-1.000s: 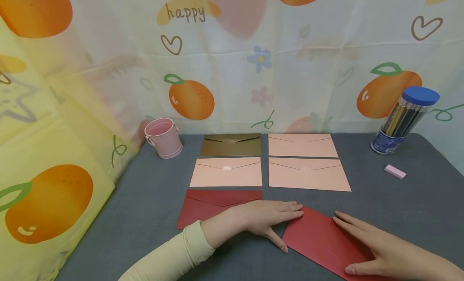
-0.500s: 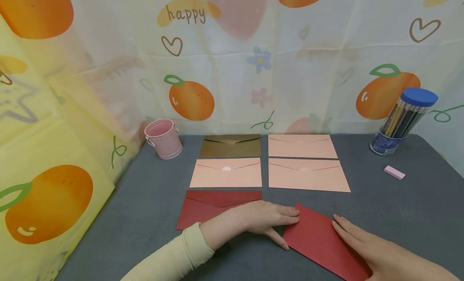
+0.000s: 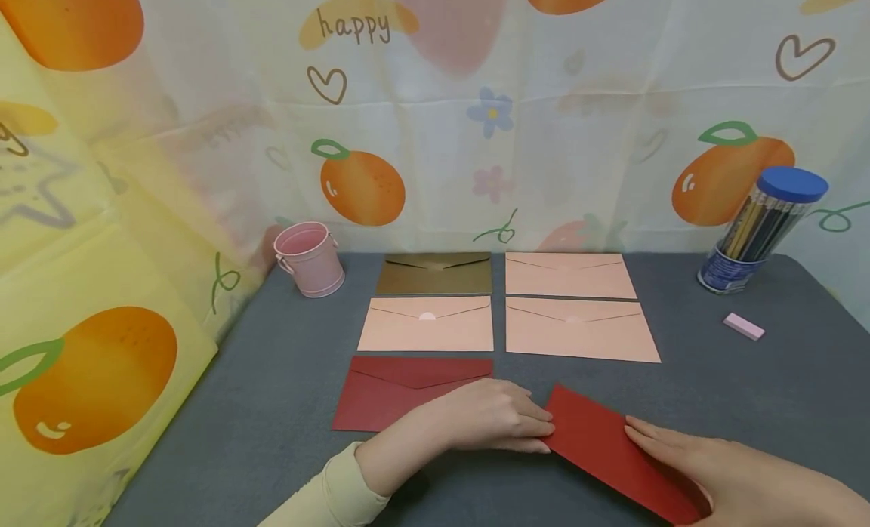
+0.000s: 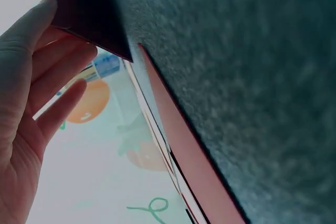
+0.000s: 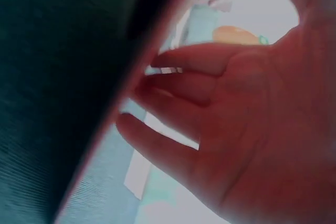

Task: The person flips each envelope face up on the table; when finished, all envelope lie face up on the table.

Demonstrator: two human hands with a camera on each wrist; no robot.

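Observation:
A plain red envelope [image 3: 615, 451] slants at the front right of the table, lifted off the cloth in the left wrist view. My left hand [image 3: 485, 421] pinches its left end between thumb and fingers. My right hand [image 3: 741, 466] grips its right part from the far edge, fingertips along that edge; the thumb is mostly hidden in the head view. Behind my left wrist lies a second, dark red envelope [image 3: 401, 395] with its flap showing, partly covered by the hand.
Farther back lie a gold-brown envelope [image 3: 435, 278], a pale peach one [image 3: 424, 331] and two pink ones, one [image 3: 578, 338] in front of the other [image 3: 567, 281]. A pink bucket [image 3: 309, 263] stands back left. A pencil tub [image 3: 754, 240] and an eraser [image 3: 744, 326] are at the right.
My left hand has gone from lying with spread fingers at the envelope's corner to pinching its end. The envelope has risen and tilted; my right hand has closed further around it.

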